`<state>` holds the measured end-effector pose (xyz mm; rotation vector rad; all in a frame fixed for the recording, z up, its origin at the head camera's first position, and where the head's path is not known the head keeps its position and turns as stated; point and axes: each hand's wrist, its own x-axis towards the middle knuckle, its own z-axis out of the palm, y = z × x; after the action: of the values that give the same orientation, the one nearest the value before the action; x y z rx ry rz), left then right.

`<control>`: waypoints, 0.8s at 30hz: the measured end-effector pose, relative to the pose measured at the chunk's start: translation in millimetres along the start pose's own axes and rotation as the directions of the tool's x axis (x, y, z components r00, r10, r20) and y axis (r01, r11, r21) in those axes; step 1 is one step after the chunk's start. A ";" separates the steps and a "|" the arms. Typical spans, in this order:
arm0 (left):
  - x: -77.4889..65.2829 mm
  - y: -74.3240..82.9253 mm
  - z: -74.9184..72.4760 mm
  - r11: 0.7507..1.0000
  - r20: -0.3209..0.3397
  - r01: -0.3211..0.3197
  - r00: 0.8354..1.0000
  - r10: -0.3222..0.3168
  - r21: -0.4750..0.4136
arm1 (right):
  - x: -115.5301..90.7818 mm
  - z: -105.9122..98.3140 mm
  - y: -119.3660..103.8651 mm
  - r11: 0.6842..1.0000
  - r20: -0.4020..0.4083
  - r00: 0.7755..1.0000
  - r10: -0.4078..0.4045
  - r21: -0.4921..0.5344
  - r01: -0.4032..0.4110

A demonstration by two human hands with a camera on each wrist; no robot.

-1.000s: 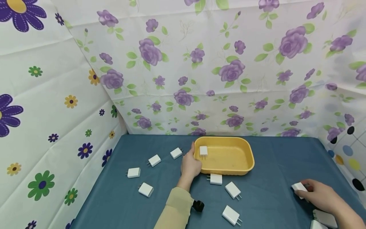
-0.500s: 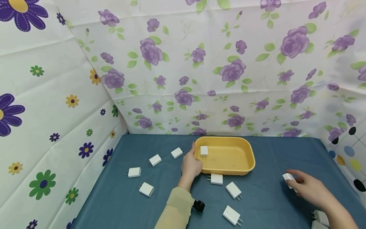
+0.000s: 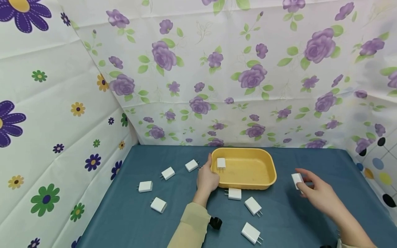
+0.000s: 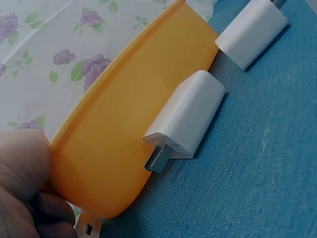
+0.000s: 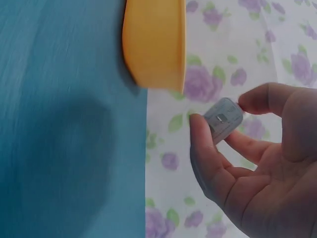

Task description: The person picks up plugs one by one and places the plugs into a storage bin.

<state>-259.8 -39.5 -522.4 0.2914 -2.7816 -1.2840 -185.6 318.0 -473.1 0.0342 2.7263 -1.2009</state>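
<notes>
A yellow plastic tray (image 3: 248, 186) rests at the back of the table, with one white charger plug (image 3: 221, 162) lying inside by its left end. My left hand (image 3: 207, 178) grips the tray's left end, thumb along the rim and fingers curled at the outside. Right of the tray, above the table, my right hand (image 3: 321, 193) pinches another white charger plug (image 3: 296, 181) between thumb and fingertips. The right wrist view shows the end face of this charger (image 5: 225, 119) with its port. A charger (image 4: 188, 114) lies right against the tray's front wall in the left wrist view.
Several white chargers lie left of the tray, one of them (image 3: 159, 205) nearest the front. Two more, a charger (image 3: 253, 206) and a charger (image 3: 251, 233), lie in front of it. Floral cloth (image 3: 198, 86) walls in the blue table (image 3: 124, 220) at the back and sides.
My right hand has carried its charger up and leftward from the table's right side toward the tray. My left hand and the tray have stayed in place.
</notes>
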 end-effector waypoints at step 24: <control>2.7 -1.8 0.8 1.000 0.019 0.022 1.000 -0.022 -0.017 | 66.5 91.3 -80.4 0.943 -0.040 0.993 -0.109 0.312 0.116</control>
<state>-262.3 -40.6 -524.3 0.3118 -2.7894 -1.3214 -245.5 193.5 -485.4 -0.0722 2.5552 -1.6666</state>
